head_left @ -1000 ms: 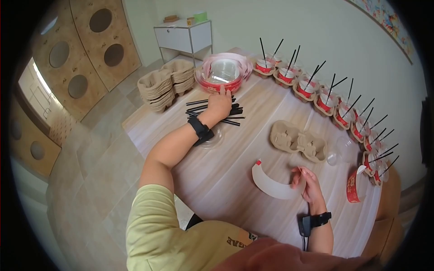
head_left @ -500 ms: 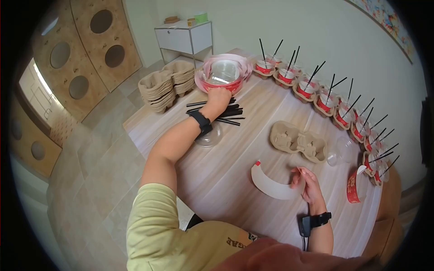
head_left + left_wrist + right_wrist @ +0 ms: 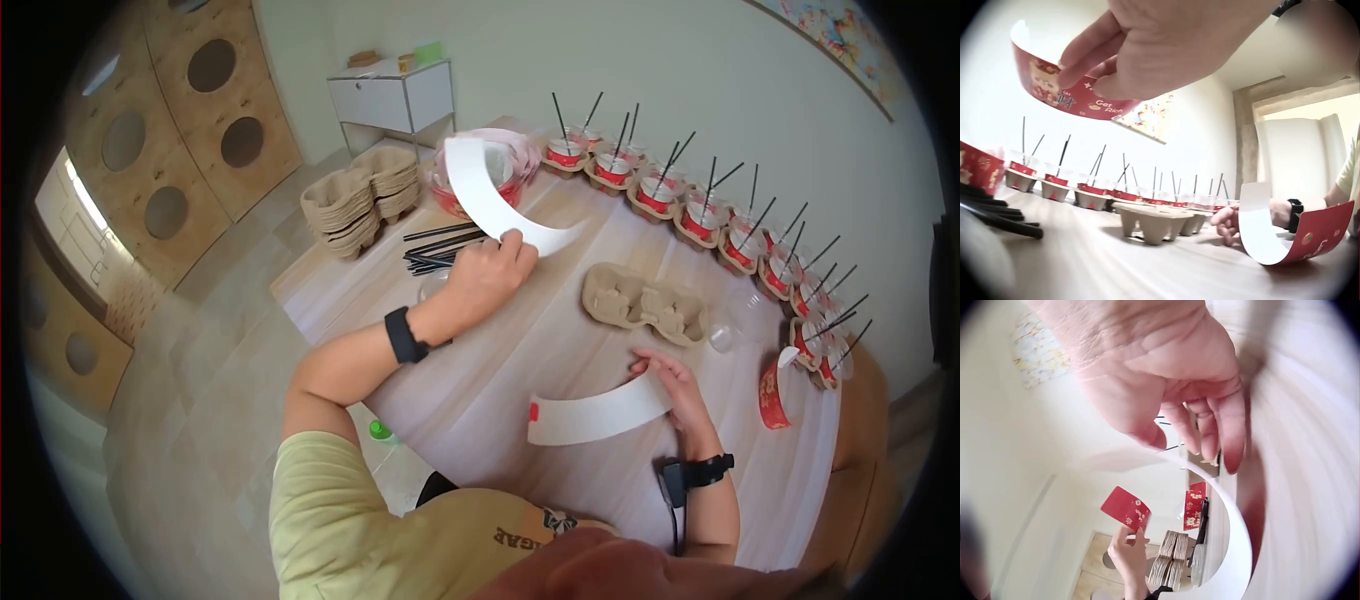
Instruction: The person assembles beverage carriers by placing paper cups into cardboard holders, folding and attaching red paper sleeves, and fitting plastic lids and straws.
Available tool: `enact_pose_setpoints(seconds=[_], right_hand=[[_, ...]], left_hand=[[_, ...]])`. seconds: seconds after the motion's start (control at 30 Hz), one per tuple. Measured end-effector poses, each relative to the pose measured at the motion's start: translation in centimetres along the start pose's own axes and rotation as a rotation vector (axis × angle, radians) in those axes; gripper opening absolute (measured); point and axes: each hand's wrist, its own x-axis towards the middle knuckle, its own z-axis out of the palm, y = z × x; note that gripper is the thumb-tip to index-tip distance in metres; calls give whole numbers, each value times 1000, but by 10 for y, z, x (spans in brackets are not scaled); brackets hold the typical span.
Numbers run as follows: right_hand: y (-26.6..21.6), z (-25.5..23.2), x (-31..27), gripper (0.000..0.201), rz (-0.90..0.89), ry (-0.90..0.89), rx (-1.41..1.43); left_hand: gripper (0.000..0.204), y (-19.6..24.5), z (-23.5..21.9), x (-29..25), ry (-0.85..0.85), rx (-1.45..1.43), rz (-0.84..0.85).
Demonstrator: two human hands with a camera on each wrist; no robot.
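Note:
My left hand (image 3: 485, 278) pinches the lower edge of a curved paper sleeve (image 3: 475, 190), raised above the table beside the black straws (image 3: 440, 245). In the left wrist view, this sleeve's printed red face (image 3: 1079, 94) shows against the fingers. Another curved sleeve (image 3: 600, 415), white face up with a red end, is held at its right end by my right hand (image 3: 682, 392), low over the table. The right wrist view shows its thumb at the band's edge (image 3: 1235, 531). A red bowl-like stack of sleeves (image 3: 450, 200) lies behind the straws.
A two-cup cardboard holder (image 3: 645, 305) sits mid-table, with clear lids (image 3: 722, 338) to its right. Stacked holders (image 3: 345, 215) stand at the left edge. Filled holders with cups and straws (image 3: 655, 195) line the far edge. A red sleeve (image 3: 772, 395) lies at the right.
My left hand has come back from the red stack toward me, with a sleeve now in its fingers. The sleeve in my right hand has turned and straightened somewhat in the head view.

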Motion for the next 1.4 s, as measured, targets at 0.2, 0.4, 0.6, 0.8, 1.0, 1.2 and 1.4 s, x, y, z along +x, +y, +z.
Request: enact_pose_setpoints(seconds=[0.2,0.4,0.6,0.8,1.0,1.2,1.4], right_hand=[[-38,11,-22,50,-296,214,-452],[-56,52,-40,88,-561,36,-265],[-49,58,-36,78,-625,177,-38],[-43,49,-24,64,-475,180,104],[-37,30,-20,67,-484,101,323],[-33,29,-23,69,-492,29,269],[-40,25,-27,69,-428,11,236]], left_hand=[[16,36,-42,2,135,-152,105],[12,100,-54,11,169,-378,168],[10,126,-52,24,267,-447,263],[21,112,-42,22,234,-622,215],[48,72,-35,24,222,-827,-242],[58,60,-3,25,-106,-2005,-690],[65,59,6,23,-238,-2240,-635]])
